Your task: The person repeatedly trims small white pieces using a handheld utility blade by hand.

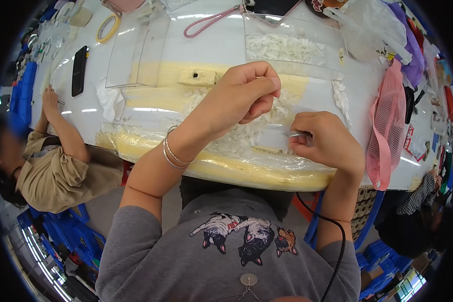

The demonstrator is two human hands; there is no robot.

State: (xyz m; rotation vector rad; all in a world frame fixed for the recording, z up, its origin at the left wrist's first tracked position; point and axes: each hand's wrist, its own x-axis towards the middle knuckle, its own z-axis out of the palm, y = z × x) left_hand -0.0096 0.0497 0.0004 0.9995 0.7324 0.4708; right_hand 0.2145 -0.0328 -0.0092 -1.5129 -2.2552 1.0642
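Observation:
My left hand is raised over the table, fingers curled in and thumb pressed to them; whatever it may hold is hidden. Lower and to its right, my right hand is closed around a small pointed metal tool, its tip pointing left toward the left hand. Small white strips lie scattered on the table beneath both hands. Just beyond the left wrist sits a pale block with a dark hole. A clear tray at the back holds many similar white pieces.
At left stand a clear plastic box, a tape roll, a black phone and a crumpled tissue. A pink mesh bag lies at right. Another person sits on the left, hands on the table.

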